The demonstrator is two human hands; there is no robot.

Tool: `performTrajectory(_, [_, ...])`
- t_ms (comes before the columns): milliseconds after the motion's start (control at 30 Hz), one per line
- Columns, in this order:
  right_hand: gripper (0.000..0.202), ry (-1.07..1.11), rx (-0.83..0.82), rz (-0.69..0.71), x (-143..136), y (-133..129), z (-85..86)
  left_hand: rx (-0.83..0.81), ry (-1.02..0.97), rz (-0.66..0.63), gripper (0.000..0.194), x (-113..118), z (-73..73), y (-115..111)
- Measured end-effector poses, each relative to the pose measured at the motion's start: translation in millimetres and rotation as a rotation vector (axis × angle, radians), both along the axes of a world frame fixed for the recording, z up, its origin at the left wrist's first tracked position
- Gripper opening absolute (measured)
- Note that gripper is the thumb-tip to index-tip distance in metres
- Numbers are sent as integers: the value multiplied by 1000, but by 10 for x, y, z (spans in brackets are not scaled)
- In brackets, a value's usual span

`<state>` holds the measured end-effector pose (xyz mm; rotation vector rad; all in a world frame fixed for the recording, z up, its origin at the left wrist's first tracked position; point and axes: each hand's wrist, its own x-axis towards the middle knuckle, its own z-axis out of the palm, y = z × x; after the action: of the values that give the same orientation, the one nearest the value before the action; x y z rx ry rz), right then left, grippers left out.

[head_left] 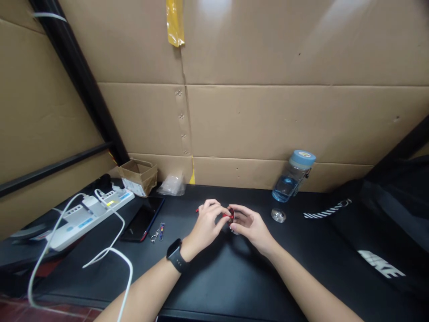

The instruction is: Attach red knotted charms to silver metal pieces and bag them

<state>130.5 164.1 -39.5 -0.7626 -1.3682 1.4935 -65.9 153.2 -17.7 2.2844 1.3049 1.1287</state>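
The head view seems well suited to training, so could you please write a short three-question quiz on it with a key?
1. Which wrist wears the black watch?
2. True or false: something red shows between the left hand and the right hand.
3. Choose one: the lid of the bottle is (a) yellow, (b) blue, (c) red.

Key: 1. The left; 2. True; 3. (b).
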Motion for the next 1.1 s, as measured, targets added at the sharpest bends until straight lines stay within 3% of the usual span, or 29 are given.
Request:
performTrajectory(533, [60, 1, 12, -49, -47, 25, -75, -11, 14, 38, 8, 82, -40, -30])
performTrajectory(767, [60, -26, 43, -50, -18, 8, -39, -61, -8, 47, 6, 44, -13, -14])
performTrajectory(967, [58, -23, 61, -35, 8, 5, -15, -83, -58, -28, 10, 6, -32, 33])
performTrajectory(1100, [57, -28, 83, -13, 10, 3, -5, -79, -31, 15, 8, 2, -37, 29])
